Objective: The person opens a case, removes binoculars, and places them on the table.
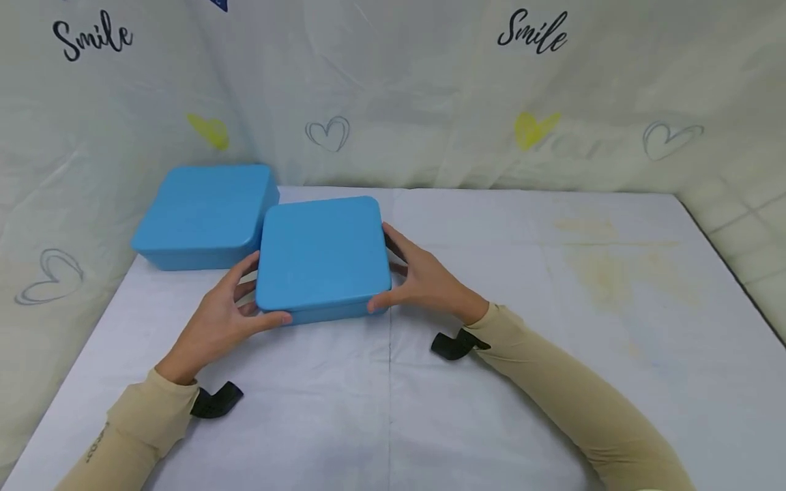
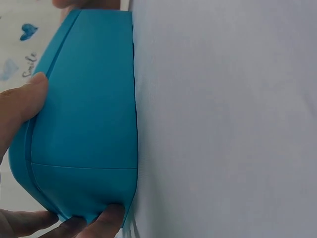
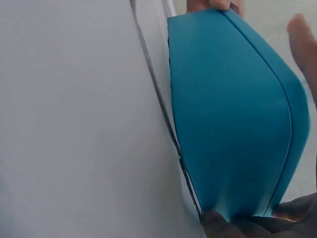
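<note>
A blue box with rounded corners and a seam near its top (image 1: 322,256) lies on the white-covered table, slightly turned. My left hand (image 1: 221,324) holds its left end, fingers against the side and the thumb on the front edge. In the left wrist view, the left thumb (image 2: 34,94) presses near the seam. At the opposite end, my right hand (image 1: 424,276) grips the box, its thumb by the front right corner. The right wrist view shows right fingertips (image 3: 218,223) touching the side of the box (image 3: 228,109). A second, similar blue box (image 1: 202,208) sits just left and behind.
White cloth (image 1: 552,382) covers the table. A pale backdrop (image 1: 424,82) printed with hearts and the word Smile rises behind and at the left. The table's right edge (image 1: 731,273) runs diagonally. Black wrist-worn pieces (image 1: 454,344) stick out beside the sleeves.
</note>
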`<move>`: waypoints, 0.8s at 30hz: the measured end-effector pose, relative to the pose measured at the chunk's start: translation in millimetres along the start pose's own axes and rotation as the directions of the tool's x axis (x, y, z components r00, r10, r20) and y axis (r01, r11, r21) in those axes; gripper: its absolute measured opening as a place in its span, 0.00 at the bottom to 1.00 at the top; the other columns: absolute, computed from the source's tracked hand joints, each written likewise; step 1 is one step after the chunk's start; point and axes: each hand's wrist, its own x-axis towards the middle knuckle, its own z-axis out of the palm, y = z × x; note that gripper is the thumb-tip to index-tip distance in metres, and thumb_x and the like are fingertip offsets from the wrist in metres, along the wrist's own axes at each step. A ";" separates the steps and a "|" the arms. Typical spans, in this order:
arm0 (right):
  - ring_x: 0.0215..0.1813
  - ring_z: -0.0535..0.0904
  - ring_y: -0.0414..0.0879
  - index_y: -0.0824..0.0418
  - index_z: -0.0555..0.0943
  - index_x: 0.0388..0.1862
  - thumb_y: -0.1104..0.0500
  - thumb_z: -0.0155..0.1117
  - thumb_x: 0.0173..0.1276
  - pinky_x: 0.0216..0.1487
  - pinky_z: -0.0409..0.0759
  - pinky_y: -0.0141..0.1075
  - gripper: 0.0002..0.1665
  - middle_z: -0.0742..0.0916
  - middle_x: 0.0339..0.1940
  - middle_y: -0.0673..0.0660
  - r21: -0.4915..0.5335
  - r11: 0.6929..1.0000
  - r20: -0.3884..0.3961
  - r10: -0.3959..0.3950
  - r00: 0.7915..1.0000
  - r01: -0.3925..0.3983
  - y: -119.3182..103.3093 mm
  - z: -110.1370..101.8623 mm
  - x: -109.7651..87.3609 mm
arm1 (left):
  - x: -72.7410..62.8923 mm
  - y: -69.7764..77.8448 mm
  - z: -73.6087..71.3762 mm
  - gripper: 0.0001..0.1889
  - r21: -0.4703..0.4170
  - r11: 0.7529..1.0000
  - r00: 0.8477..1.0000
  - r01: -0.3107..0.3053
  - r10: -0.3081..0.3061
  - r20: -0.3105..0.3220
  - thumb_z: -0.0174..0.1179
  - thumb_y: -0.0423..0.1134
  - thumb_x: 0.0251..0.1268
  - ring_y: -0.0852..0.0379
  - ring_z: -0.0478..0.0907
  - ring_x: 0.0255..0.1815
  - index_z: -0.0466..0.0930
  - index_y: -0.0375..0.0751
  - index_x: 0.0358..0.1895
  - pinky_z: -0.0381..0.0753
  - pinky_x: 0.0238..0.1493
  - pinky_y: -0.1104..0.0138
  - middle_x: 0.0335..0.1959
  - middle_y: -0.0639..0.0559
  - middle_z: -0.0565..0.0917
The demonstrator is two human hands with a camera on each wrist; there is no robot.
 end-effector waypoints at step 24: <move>0.88 0.54 0.44 0.46 0.39 0.87 0.50 0.86 0.51 0.82 0.66 0.45 0.78 0.54 0.88 0.43 -0.074 0.997 -0.004 -0.003 1.000 0.002 1.1 2.7 -1.5 | -3.0 2.6 -1.0 0.63 0.044 0.999 1.000 0.007 -0.006 -0.029 0.79 0.54 0.54 0.32 0.68 0.77 0.42 0.48 0.85 0.77 0.68 0.46 0.83 0.40 0.58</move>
